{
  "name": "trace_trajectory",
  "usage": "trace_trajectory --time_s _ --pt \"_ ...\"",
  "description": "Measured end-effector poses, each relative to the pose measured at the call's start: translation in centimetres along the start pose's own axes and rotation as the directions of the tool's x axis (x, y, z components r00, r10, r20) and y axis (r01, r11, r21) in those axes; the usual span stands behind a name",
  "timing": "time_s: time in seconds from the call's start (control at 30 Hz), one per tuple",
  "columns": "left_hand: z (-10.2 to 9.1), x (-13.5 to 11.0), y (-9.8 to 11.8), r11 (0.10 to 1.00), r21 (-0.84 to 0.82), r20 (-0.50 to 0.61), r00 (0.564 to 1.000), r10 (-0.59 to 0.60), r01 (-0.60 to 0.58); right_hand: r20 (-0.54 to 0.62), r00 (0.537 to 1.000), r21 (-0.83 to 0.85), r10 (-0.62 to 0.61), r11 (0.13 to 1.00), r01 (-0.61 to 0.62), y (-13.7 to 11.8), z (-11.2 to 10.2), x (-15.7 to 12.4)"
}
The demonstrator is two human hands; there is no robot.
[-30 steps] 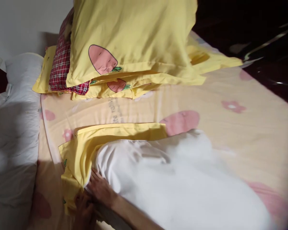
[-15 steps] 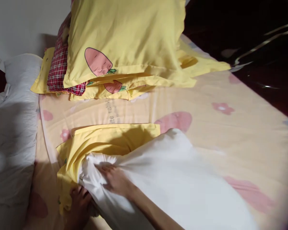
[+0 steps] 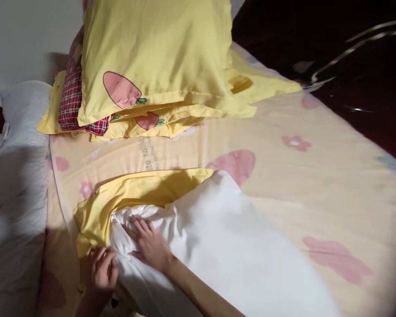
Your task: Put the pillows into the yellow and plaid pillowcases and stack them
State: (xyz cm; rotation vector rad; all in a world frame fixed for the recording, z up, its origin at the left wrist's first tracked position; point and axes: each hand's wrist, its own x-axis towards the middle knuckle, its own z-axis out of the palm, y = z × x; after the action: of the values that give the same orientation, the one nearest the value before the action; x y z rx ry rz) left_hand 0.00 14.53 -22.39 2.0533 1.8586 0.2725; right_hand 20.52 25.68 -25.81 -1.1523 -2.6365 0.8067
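A white pillow (image 3: 237, 246) lies on the bed, one end tucked partly into a yellow pillowcase (image 3: 135, 189). My right hand (image 3: 152, 246) rests on the pillow near that end, fingers stretched out and pressing into the wrinkled white fabric. At the lower left, my left hand (image 3: 100, 270) has its fingers curled at the pillowcase's edge, beside the pillow's corner. Shadow covers part of this hand and the cloth under it. How far the pillow reaches inside the case is hidden.
Behind stand yellow pillows with carrot prints (image 3: 158, 53) and a red plaid cushion (image 3: 71, 88). A long white bolster (image 3: 16, 198) runs along the left. The peach bedsheet (image 3: 277, 185) has pink prints. Dark space lies beyond the bed's right edge.
My left hand has come up slightly, more into the light, along the pillowcase edge. My right hand stays on the pillow with its fingers more spread. The view has shifted a little.
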Motion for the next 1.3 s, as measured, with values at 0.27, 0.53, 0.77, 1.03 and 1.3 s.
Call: trace_trajectory --time_s 0.27,0.53,0.77,1.03,1.3 --pt "2.8 10.4 0.8 0.907 0.228 0.022 0.929 -0.369 0.355 0.132 0.986 0.108 0.103 0.987 -0.117 3.3 -2.3 0.9" --pt "2.3 9.6 -1.7 0.922 -0.023 0.164 0.911 -0.378 0.387 0.226 0.974 0.198 0.003 0.979 -0.049 -1.0 1.6 -2.7" --pt "1.2 8.3 3.6 0.878 -0.413 0.083 0.97 -0.227 0.241 0.101 0.989 0.219 -0.105 0.972 0.081 -3.0 5.0 2.0" --pt "5.5 8.0 -0.6 0.807 -0.46 -0.042 0.899 -0.436 0.37 0.042 0.999 0.178 -0.024 0.984 0.016 0.7 1.1 -2.2" --pt "4.2 8.4 1.8 0.797 -0.524 0.015 0.939 -0.343 0.3 0.127 0.992 0.217 0.011 0.975 -0.039 0.9 2.2 -5.2"
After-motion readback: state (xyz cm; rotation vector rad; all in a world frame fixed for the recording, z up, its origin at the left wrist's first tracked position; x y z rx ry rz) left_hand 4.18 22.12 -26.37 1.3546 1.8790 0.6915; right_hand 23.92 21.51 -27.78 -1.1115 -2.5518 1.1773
